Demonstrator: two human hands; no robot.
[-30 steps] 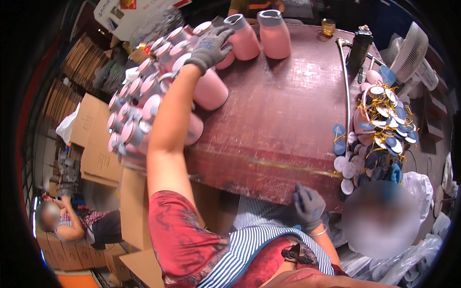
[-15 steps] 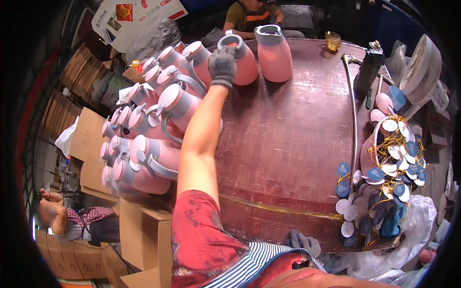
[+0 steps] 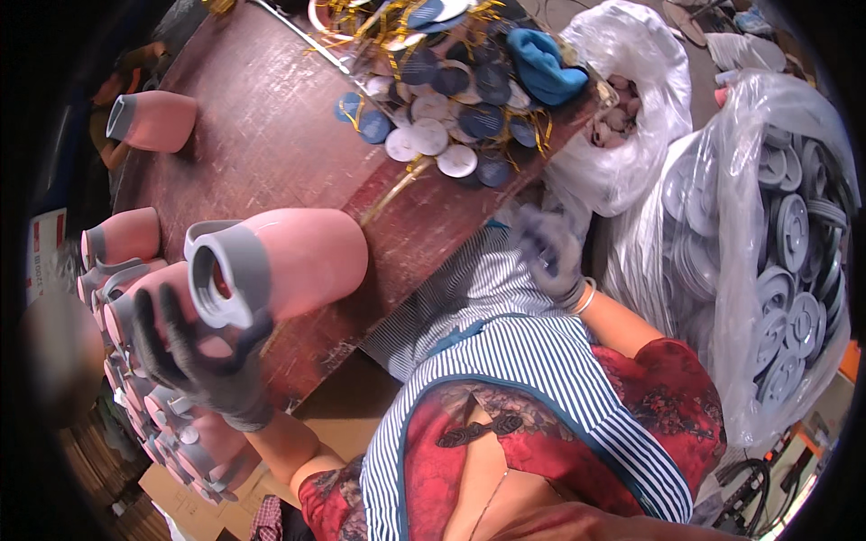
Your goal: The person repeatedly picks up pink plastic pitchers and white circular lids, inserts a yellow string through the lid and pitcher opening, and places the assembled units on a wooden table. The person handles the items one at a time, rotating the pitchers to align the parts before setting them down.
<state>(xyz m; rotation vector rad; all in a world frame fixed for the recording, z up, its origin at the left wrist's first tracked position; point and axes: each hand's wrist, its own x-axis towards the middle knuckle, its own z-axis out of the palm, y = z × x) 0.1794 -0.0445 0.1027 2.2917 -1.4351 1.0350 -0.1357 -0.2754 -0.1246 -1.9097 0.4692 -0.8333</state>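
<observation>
My left hand [image 3: 203, 365], in a grey glove, has its fingers spread beside the grey rim of a lidless pink jug [image 3: 311, 261]. The thumb is close to the rim; I cannot tell whether it touches. This jug has a grey neck and handle, and its open mouth points to the left of the picture. In a grey glove too, my right hand [image 3: 550, 252] is smeared by motion near the apron and the plastic bags, and its fingers do not show clearly. Another lidless pink jug [image 3: 167, 122] stands farther off on the dark red table [image 3: 262, 108].
Several lidded pink jugs [image 3: 194, 433] crowd the left side. Round blue and white tags [image 3: 428, 135] with gold strings lie heaped by a blue cloth [image 3: 546, 68]. At right, a clear bag [image 3: 731, 270] holds grey lids [image 3: 794, 230]; a white bag [image 3: 663, 63] contains small pinkish pieces.
The view has swung to the right, bringing the bag of grey lids into sight. A lidless jug is now close to me, and my left hand has drawn back from the far jugs.
</observation>
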